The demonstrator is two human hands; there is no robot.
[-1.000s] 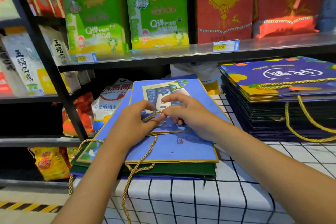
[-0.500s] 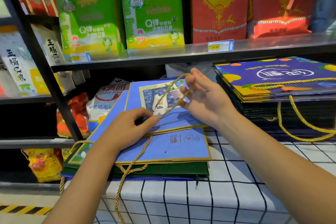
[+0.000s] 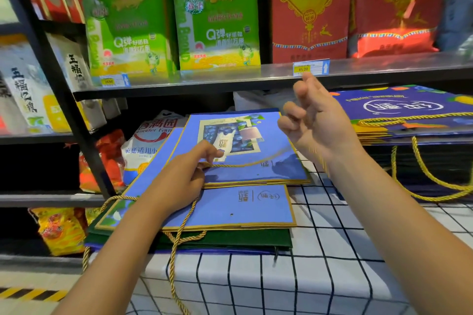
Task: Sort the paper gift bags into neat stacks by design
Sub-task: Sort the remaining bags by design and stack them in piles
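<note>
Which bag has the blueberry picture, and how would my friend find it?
Start at the checkered tablecloth under the shelves. On it, left of the tall dark-blue bag stack, lies a lighter blue pile; the blueberry bag is on top, farthest back. Only it shows a framed blueberry picture, and the left hand rests on it.

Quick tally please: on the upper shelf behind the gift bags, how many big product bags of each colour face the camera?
Green bags: 2
Red bags: 2
Total: 4
</note>
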